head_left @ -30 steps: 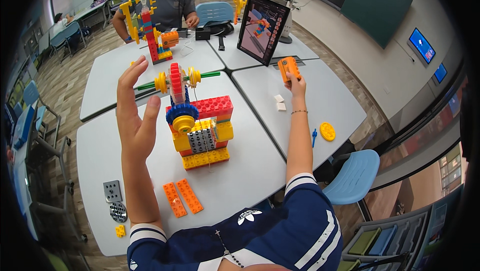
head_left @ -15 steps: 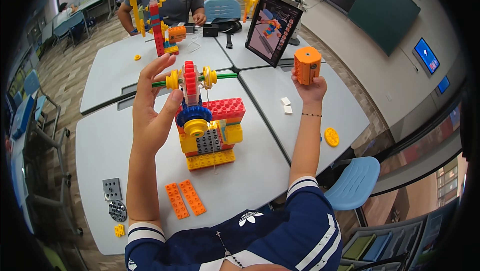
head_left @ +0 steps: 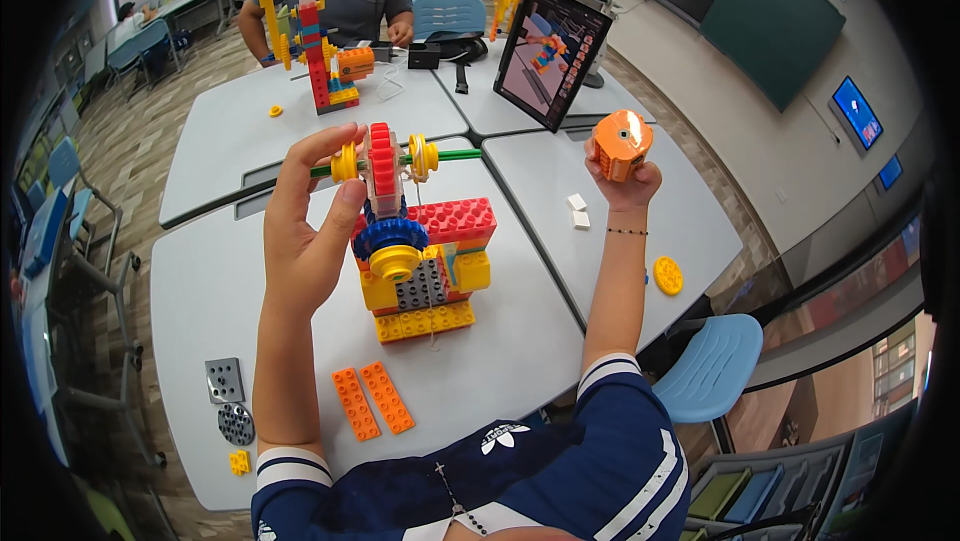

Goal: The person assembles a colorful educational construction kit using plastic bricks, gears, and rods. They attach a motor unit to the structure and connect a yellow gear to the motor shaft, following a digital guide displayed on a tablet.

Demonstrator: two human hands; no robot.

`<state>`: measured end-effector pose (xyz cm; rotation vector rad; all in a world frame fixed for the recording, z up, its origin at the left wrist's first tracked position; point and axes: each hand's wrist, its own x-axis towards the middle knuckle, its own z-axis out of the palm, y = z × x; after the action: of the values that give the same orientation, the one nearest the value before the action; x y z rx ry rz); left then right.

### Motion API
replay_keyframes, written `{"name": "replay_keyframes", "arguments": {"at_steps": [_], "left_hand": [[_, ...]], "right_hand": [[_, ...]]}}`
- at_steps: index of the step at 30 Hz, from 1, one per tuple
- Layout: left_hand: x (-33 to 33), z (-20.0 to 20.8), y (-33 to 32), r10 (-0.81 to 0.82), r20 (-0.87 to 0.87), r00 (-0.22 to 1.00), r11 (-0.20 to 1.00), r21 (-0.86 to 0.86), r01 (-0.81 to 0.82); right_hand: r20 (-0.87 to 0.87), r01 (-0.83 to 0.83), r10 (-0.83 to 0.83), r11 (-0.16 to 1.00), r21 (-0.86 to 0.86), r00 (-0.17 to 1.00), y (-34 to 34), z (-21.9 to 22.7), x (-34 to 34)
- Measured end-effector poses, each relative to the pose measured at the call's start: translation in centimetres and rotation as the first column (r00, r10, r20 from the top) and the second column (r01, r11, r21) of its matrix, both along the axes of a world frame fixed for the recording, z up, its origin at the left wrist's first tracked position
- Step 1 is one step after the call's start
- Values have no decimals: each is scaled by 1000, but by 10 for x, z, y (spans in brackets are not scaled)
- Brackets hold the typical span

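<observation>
On the table before me stands a toy-brick model with a red brick top (head_left: 452, 216), a yellow brick base (head_left: 425, 323) and blue gears (head_left: 392, 239). A green axle (head_left: 458, 155) runs through its upper part, past a red gear (head_left: 382, 156). My left hand (head_left: 305, 231) has thumb and forefinger closed around the yellow pulley wheel (head_left: 345, 162) at the axle's left end. Another yellow pulley wheel (head_left: 424, 154) sits to the right, with string hanging near it. Raised at the right, my right hand (head_left: 625, 186) grips an orange motor block (head_left: 623, 144), apart from the model.
Two orange plates (head_left: 372, 401), grey pieces (head_left: 230, 401) and a small yellow brick (head_left: 239, 461) lie near me. White pieces (head_left: 578, 211) and a yellow disc (head_left: 668, 276) lie at right. Beyond stand a tablet (head_left: 552, 56) and another brick model (head_left: 318, 51), with a person (head_left: 360, 1) behind.
My left fingers have closed in on the yellow pulley wheel. My right hand has tipped the orange motor block, so its end faces me more. The model stays in place.
</observation>
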<state>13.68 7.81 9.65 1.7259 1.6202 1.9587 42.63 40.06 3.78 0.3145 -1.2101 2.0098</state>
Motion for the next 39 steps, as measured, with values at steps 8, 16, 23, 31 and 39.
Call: {"name": "replay_keyframes", "arguments": {"at_steps": [8, 16, 23, 31, 39], "left_hand": [[4, 2, 2, 181, -81, 980, 962, 224, -159], [78, -9, -46, -103, -462, 881, 985, 78, 156], [144, -82, -17, -596, 189, 780, 649, -458, 607], [139, -113, -8, -578, 409, 706, 588, -391, 708], [125, -101, -13, -603, 422, 677, 588, -339, 734]], "right_hand": [[222, 384, -433, 894, 232, 873, -61, 39, -3], [360, 436, -597, 787, 437, 717, -169, 3, 36], [459, 273, -326, 945, 178, 826, -274, -58, 55], [534, 449, -830, 543, 710, 161, -144, -62, 74], [145, 89, -910, 119, 989, -389, -47, -107, 38]]}}
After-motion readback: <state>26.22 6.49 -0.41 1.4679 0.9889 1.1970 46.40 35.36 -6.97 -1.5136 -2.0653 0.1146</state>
